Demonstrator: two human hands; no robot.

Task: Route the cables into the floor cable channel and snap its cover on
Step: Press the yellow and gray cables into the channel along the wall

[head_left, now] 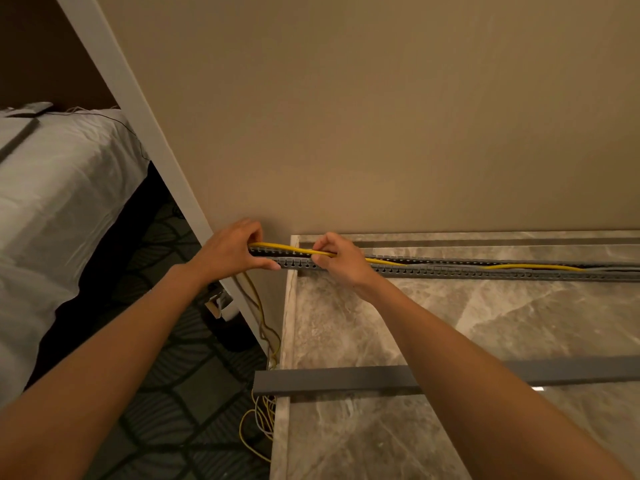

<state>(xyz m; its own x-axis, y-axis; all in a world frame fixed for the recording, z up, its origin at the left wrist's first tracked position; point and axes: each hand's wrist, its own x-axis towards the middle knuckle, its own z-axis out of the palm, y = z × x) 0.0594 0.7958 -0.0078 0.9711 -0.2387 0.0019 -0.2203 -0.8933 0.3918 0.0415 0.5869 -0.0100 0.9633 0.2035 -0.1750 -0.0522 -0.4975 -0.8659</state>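
A grey slotted cable channel (450,270) runs along the far side of the marble surface (433,327), near the wall. A yellow cable (287,248) lies along its open top and dips inside further right. My left hand (230,249) grips the channel's left end with the cable under its fingers. My right hand (341,259) pinches the yellow cable just to the right of it, over the channel. The flat grey cover (336,379) lies loose across the marble, nearer to me and partly under my right forearm.
Loose yellow and pale cables (261,414) hang off the marble's left edge down to the patterned carpet (180,393). A bed with white linen (59,209) stands at the left. A beige wall (381,116) rises behind the channel.
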